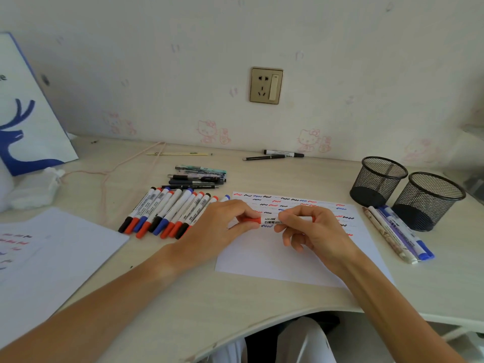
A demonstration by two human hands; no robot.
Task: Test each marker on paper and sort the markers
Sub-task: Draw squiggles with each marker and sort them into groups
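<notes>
Red marker point(269, 220) crosswise between both: left hand point(222, 226) pinching cap, right hand point(311, 229) clasping barrel.

Wall socket point(266, 85) abv desk, deer bag point(25, 113) at left, pink cord point(110, 172) nr it.

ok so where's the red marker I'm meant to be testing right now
In the head view, the red marker is held level over the test paper at centre, its cap gripped by the left hand and its barrel by the right hand.
</notes>
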